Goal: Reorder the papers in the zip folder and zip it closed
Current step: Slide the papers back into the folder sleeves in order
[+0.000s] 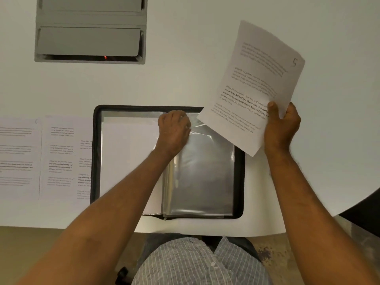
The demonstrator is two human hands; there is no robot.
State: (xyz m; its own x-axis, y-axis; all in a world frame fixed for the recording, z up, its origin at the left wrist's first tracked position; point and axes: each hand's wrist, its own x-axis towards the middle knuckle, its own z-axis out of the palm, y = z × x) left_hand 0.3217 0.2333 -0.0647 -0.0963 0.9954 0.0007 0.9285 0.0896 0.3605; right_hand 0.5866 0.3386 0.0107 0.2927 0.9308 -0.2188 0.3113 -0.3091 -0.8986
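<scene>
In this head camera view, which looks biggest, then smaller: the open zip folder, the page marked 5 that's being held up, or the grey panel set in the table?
1. Zip folder, largest.
2. and 3. Page marked 5 and grey panel: they look alike in size. The page is lifted nearer the camera by the right hand, and the panel is cut off at the top, so no firm ranking.

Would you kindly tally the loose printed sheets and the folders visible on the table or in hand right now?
Sheets held in the right hand: 1, the sheet marked 5
Printed sheets lying left of the folder: at least 3
Zip folder, open: 1
Total: 5
</scene>
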